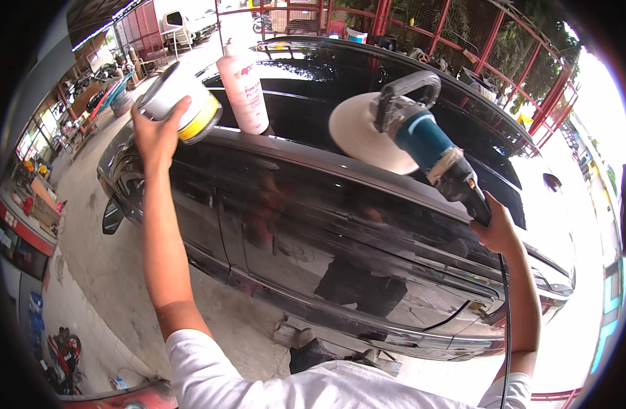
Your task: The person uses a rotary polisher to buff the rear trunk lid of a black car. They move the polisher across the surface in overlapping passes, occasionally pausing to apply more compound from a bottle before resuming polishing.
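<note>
My left hand (157, 135) is closed around a white tub (173, 95) with a yellow band, held tilted above the front part of a black car (292, 238). With my right hand (501, 228) I grip the rear handle of a teal and black polisher (425, 140). Its round white pad (360, 131) faces down and left over the car's roof; whether it touches the roof I cannot tell. Between my hands a pink bottle (243, 94) with a pump top stands upright at the roof's near edge. The tub's far side is hidden.
A black power cord (506, 320) hangs from the polisher along my right forearm. The car's side mirror (112, 215) juts out at the left. Red metal fencing (456, 41) stands beyond the car. Cluttered shelves and a red motorcycle (66, 351) are at the left.
</note>
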The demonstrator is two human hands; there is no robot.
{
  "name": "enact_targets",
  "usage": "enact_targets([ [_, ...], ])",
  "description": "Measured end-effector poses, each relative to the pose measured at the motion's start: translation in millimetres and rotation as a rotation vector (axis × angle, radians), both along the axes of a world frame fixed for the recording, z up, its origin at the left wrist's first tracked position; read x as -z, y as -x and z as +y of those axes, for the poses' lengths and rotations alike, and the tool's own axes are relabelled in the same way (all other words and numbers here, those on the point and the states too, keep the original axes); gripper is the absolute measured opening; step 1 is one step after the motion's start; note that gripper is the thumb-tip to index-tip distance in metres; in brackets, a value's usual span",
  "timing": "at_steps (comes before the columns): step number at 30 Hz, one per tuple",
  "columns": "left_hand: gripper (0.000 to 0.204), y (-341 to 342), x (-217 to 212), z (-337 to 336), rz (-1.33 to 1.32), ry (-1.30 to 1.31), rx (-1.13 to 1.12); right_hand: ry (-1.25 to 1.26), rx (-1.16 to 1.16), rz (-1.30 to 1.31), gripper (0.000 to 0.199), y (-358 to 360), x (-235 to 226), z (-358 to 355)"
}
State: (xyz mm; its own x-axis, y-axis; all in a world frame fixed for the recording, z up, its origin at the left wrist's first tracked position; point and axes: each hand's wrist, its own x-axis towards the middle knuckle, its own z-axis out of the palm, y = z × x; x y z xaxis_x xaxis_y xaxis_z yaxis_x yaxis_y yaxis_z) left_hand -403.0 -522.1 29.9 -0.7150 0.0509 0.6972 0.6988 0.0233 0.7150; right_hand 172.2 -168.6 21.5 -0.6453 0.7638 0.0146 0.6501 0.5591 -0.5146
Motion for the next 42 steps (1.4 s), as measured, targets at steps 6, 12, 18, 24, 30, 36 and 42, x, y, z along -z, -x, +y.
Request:
enact_targets([
  [6,0.112,102.1,23.1,7.6,-0.021,0.085,-0.391,-0.216,-0.126,-0.073,0.069,80.7,-18.9,-37.9],
  [12,0.122,135.0,55.4,66.7,-0.128,0.205,-0.456,-0.148,-0.113,-0.124,0.056,123.2,-33.9,-50.5],
  [18,0.121,146.9,95.4,109.5,-0.061,0.216,-0.409,-0.213,-0.049,-0.158,0.066,95.5,-16.0,-44.8],
  [24,0.121,158.6,119.5,115.5,0.04,0.197,-0.475,-0.322,0.053,-0.109,0.078,-24.7,2.6,-30.5],
  [30,0.126,154.8,128.0,120.2,0.031,0.185,-0.52,0.164,0.37,0.041,0.071,-25.7,-17.1,-62.7],
  [36,0.138,172.7,133.2,114.7,0.011,0.308,-0.585,0.146,0.339,-0.014,0.064,42.0,-16.6,-101.6],
  [42,0.088,52.3,144.5,118.0,0.113,-0.19,-0.455,-0.085,0.099,-0.07,0.064,145.3,-1.2,-100.7],
])
